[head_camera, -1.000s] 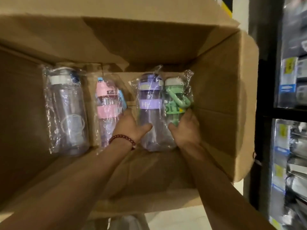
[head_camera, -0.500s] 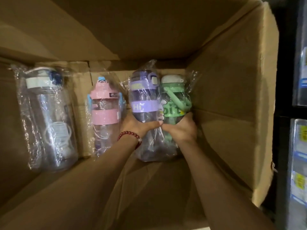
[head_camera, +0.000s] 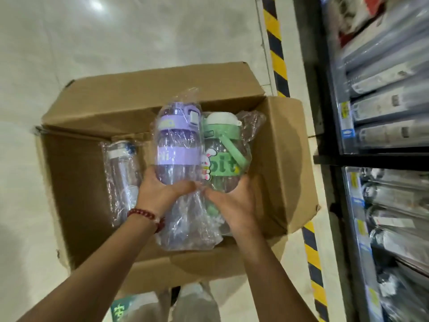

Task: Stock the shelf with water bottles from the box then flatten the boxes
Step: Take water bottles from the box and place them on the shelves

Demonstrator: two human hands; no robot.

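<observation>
The left hand grips the purple bottle, marked "Hi". The right hand grips the green bottle, marked "bit". Both are held above the open box.

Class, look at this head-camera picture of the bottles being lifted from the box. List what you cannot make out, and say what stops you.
- Pink bottle: not visible in the head view; if still in the box, the purple bottle and left hand cover it.
- Green bottle base: hidden by the right hand and crumpled wrap.
- Clear bottle lower end: behind the left wrist.
- Shelf labels: blurred, unreadable.
</observation>
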